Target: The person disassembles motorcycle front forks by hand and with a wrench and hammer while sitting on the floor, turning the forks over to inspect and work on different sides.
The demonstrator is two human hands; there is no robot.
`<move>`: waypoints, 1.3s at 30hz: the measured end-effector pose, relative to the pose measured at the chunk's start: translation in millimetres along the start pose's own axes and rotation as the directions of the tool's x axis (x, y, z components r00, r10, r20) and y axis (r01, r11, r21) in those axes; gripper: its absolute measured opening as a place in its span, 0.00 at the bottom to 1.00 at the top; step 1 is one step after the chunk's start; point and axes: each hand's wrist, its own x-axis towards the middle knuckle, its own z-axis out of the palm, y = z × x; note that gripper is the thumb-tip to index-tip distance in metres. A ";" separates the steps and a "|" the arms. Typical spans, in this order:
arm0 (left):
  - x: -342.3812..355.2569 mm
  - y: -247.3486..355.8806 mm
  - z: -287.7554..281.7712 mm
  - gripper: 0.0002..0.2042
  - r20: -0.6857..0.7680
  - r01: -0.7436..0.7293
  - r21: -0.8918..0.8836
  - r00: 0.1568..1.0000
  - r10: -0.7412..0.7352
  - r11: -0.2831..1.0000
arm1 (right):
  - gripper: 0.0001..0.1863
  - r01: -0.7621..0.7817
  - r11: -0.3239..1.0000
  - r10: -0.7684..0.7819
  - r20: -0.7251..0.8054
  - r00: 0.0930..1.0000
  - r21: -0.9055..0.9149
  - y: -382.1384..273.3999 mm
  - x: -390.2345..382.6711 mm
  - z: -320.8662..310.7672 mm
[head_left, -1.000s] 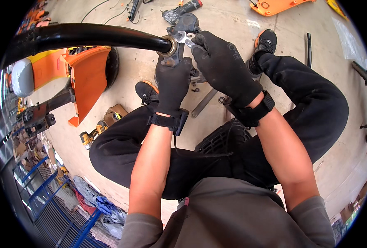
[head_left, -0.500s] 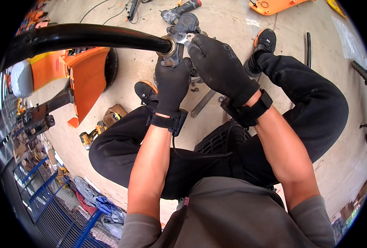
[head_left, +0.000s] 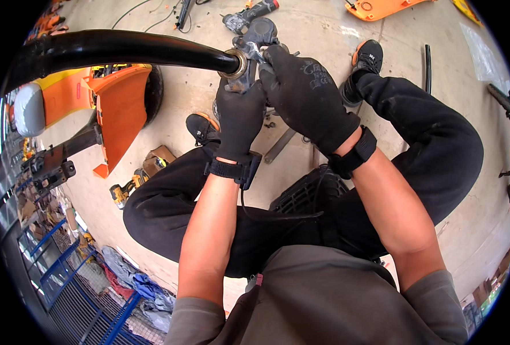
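A curved black tube (head_left: 140, 50) ends in a brassy ring (head_left: 232, 63) at a dark metal bracket (head_left: 244, 77). My left hand (head_left: 240, 112), in a black glove, is closed around the bracket's lower part just below the ring. My right hand (head_left: 307, 100), gloved too, is closed on a small silver wrench (head_left: 255, 53) whose head sits beside the ring, mostly hidden by fingers. Small loose hardware (head_left: 270, 123) and a metal bar (head_left: 281, 144) lie on the floor under my hands.
An orange body panel (head_left: 120, 118) and metal arm (head_left: 56, 169) are at left, with a yellow drill (head_left: 123, 192) below. A grey power tool (head_left: 238, 23), orange part (head_left: 376, 8) and black tube (head_left: 428, 69) lie beyond. A blue rack (head_left: 65, 270) stands at lower left.
My right hand has turned a little and shifted slightly left, so its fingers now cover more of the wrench. My left hand stays in place on the bracket.
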 end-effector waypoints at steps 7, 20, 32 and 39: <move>-0.6 -3.4 -3.8 0.13 -0.025 0.091 0.029 0.996 -0.091 0.995 | 0.10 0.070 0.972 -0.089 0.074 0.993 0.222 20.6 5.6 -0.2; -1.0 -4.7 -6.2 0.10 -0.034 0.115 -0.036 0.993 -0.117 0.993 | 0.11 -0.281 0.911 0.258 0.114 0.959 0.301 27.2 7.9 -5.9; 3.1 -15.9 -21.2 0.05 -0.024 0.104 -0.034 0.994 -0.105 0.994 | 0.17 -0.322 0.786 0.533 0.317 0.784 -0.527 237.7 -83.7 55.9; 3.0 -12.0 -23.1 0.06 0.000 0.088 -0.005 0.996 -0.088 0.996 | 0.16 -0.596 0.652 0.746 0.537 0.394 -0.469 235.3 -129.6 104.1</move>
